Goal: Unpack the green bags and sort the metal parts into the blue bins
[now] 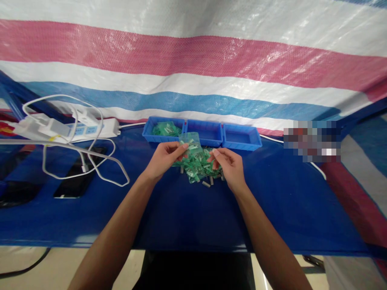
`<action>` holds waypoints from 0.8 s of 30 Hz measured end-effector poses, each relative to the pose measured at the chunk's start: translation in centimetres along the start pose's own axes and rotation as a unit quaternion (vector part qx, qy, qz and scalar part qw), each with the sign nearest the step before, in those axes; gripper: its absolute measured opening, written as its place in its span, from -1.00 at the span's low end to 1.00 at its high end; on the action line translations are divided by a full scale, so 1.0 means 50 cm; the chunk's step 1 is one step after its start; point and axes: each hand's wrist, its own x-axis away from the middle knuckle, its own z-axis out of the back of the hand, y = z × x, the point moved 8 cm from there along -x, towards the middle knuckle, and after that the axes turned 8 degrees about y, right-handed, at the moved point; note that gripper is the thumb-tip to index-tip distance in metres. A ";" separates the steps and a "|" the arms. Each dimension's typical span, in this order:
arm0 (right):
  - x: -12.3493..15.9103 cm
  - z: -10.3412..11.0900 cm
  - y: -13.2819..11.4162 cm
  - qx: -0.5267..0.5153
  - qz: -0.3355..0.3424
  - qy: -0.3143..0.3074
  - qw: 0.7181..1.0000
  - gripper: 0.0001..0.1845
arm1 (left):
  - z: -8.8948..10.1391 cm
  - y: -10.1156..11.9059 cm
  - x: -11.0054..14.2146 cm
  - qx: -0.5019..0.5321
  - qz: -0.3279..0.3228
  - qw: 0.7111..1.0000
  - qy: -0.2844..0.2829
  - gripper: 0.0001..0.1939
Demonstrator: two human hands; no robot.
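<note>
My left hand (167,158) pinches a small clear green plastic bag (190,141) between thumb and fingers, holding it up over a pile. At the pile's right side is my right hand (227,163), its thumb and fingers pressed together; whatever they grip is too small to make out. Below both hands lies the pile of green bags (195,171) mixed with small silvery pieces. A loose metal-looking piece (206,184) rests at the pile's front edge. Behind stand blue bins in a row: the left bin (148,135) contains green bags, beside the middle bin (208,141) and right bin (243,143).
On the left, a white power strip (105,129) carries plugs and looping white cables (116,159). A dark phone (71,187) lies under the cables. Striped sheeting (193,56) hangs behind the blue table (193,225). A blurred patch (311,141) covers something at the right.
</note>
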 end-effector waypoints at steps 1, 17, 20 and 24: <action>0.000 0.001 0.000 -0.004 0.000 0.001 1.000 -0.67 | 0.017 -0.003 -0.007 0.025 -0.003 0.999 0.047 -0.47; -0.001 0.000 0.005 -0.012 -0.001 -0.006 1.000 -0.66 | 0.057 -0.005 -0.001 -0.437 -0.170 0.880 -0.068 -0.50; -0.001 -0.002 0.005 -0.013 -0.001 -0.009 1.000 -0.67 | 0.061 -0.015 -0.003 -0.459 -0.159 0.871 -0.073 -0.39; 0.000 -0.004 0.007 -0.011 -0.005 -0.011 1.000 -0.68 | 0.055 -0.012 -0.008 -0.417 -0.160 0.892 -0.064 -0.39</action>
